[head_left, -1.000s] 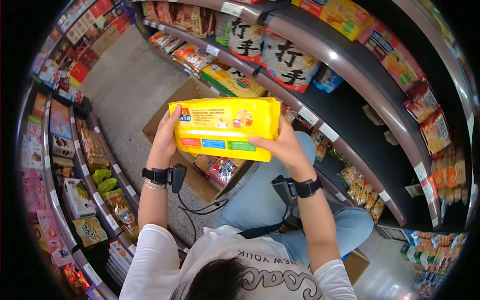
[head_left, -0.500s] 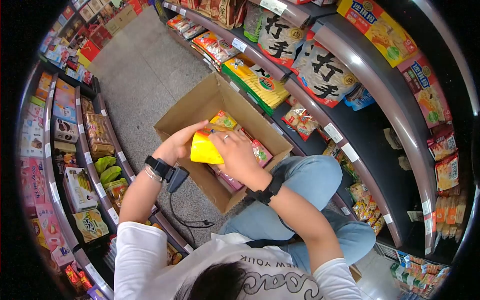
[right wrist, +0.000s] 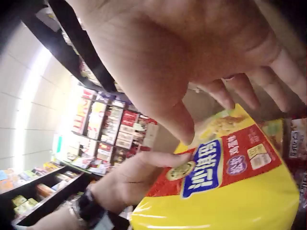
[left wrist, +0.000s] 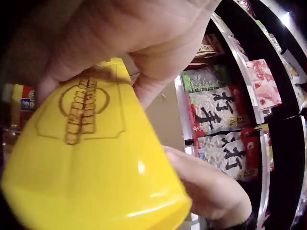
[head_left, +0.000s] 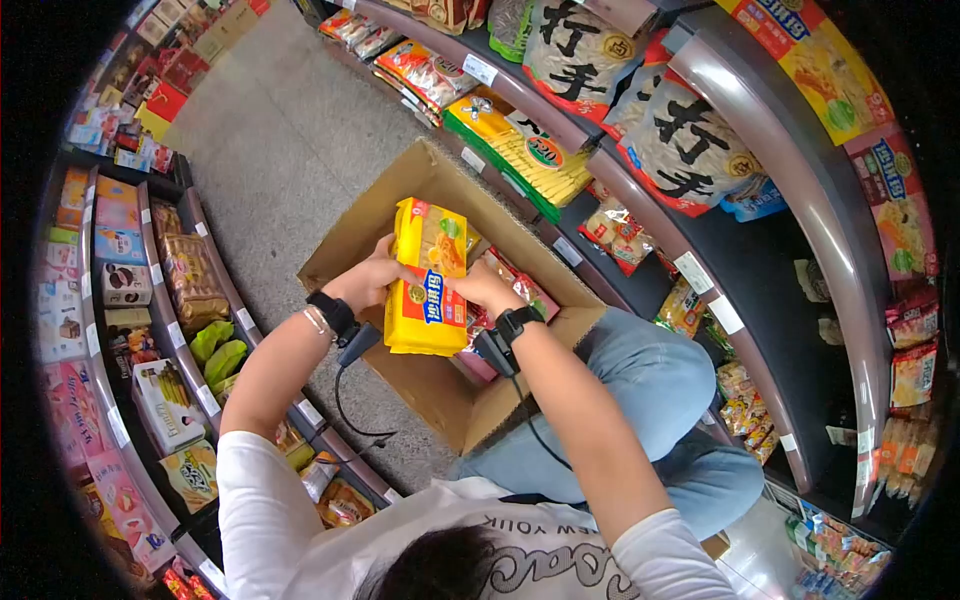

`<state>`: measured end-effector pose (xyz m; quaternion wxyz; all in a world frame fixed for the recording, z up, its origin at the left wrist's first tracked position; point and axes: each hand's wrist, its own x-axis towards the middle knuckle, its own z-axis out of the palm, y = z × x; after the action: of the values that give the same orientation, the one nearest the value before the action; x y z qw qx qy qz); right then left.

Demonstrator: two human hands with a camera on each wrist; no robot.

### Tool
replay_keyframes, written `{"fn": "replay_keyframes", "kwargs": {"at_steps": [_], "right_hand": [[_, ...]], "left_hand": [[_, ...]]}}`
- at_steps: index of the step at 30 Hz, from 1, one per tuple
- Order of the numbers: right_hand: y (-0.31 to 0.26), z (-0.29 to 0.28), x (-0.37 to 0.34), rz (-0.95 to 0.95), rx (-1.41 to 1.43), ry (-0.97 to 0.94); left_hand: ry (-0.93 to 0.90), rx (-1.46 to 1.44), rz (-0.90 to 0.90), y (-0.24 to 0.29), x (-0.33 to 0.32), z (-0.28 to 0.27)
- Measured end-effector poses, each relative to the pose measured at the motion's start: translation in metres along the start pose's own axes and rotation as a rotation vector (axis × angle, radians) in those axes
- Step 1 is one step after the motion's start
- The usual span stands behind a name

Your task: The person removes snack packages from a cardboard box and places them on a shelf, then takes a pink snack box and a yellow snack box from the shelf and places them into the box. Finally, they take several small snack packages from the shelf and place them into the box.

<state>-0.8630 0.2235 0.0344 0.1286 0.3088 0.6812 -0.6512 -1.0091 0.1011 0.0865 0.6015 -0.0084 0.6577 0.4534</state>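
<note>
Packet, in left grip, over carton

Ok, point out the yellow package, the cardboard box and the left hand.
Yellow package (head_left: 432,291), head view, on its blue logo.
Cardboard box (head_left: 372,220), head view, on an inner wall.
Left hand (head_left: 370,282), head view, thumb's base.

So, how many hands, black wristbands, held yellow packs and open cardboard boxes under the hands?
Hands: 2 (left hand, right hand)
Black wristbands: 2
Held yellow sachima pack: 1
Open cardboard box under the hands: 1
Total: 6
</note>
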Motion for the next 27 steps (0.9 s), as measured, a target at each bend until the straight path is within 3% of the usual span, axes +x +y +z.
{"fn": "replay_keyframes", "kwargs": {"at_steps": [3,8,12,16,19,20,22,25,27], "right_hand": [[-0.003,0.011,-0.007,0.373,0.558,-0.133],[0.05,0.05,0.039,0.31,0.883,-0.087],[0.086,0.061,0.068,0.478,1.167,-0.11],[0.103,0.07,0.093,0.53,1.268,-0.031],[0.108,0.077,0.099,0.578,1.363,-0.107],[0.11,0.082,0.1,0.449,1.305,-0.035],[0.12,0.099,0.112,0.482,1.353,0.008],[0.128,0.115,0.129,0.388,1.368,0.014],[0.129,0.118,0.132,0.301,1.288,0.008]], "left_hand": [[-0.005,0.098,0.137,-0.019,0.05,-0.019],[-0.091,0.184,0.059,-0.014,0.092,-0.032],[-0.117,0.284,0.086,-0.017,0.116,-0.044],[-0.099,0.343,0.137,-0.027,0.137,-0.053],[-0.2,0.347,0.152,-0.037,0.163,-0.07],[-0.195,0.364,0.145,-0.041,0.173,-0.074],[-0.183,0.403,0.124,-0.042,0.181,-0.077],[0.006,0.687,0.285,-0.04,0.181,-0.062],[0.242,0.989,0.178,-0.055,0.199,-0.067]]}}
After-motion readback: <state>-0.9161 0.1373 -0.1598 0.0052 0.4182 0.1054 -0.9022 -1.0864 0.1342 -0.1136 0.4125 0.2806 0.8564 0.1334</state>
